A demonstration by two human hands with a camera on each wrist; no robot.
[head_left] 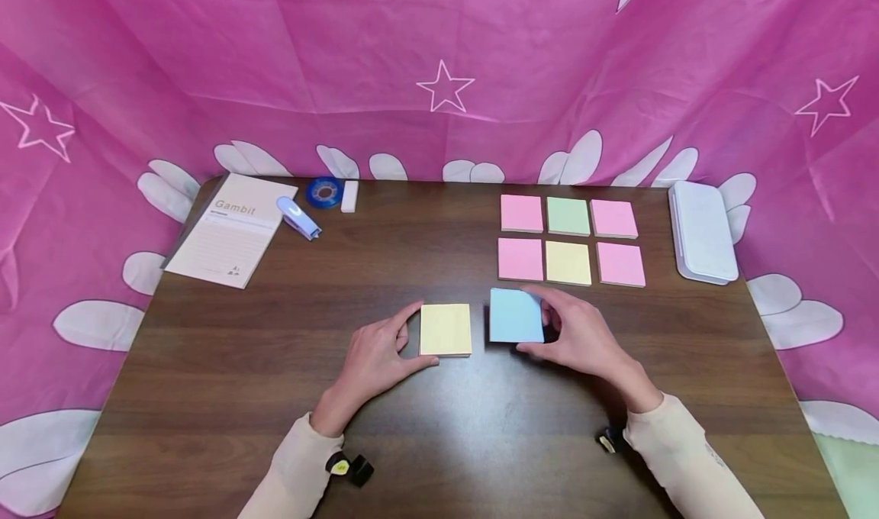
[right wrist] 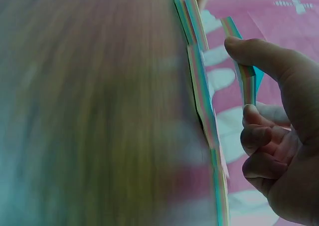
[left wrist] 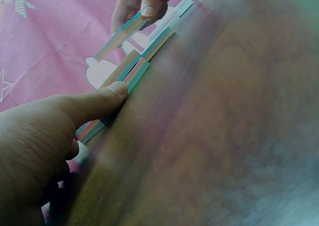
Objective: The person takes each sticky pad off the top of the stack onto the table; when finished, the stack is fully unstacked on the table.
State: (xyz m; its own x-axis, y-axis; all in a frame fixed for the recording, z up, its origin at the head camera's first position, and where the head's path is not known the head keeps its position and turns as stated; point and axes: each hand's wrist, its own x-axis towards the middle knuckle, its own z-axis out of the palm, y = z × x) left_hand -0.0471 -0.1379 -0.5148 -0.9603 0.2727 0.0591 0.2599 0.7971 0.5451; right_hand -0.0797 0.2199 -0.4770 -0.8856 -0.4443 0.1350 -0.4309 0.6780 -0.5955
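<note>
A yellow sticky note pad (head_left: 445, 329) lies on the table near the middle in the head view. My left hand (head_left: 376, 355) holds its left side, thumb at the near edge and index finger at the far corner. To its right, my right hand (head_left: 584, 336) pinches a light blue sticky note pad (head_left: 516, 315) between thumb and fingers. The right wrist view shows this blue pad (right wrist: 247, 86) raised off the table, its side striped in several colours. In the left wrist view my left thumb (left wrist: 117, 89) presses against a pad's striped edge.
Behind the right hand sit two rows of pads: pink ones (head_left: 519, 259), a green one (head_left: 568, 216) and another yellow one (head_left: 568, 263). A white case (head_left: 703, 233) lies far right. Far left are a notebook (head_left: 230, 233), stapler (head_left: 298, 217), blue tape roll (head_left: 324, 192) and white eraser (head_left: 349, 197).
</note>
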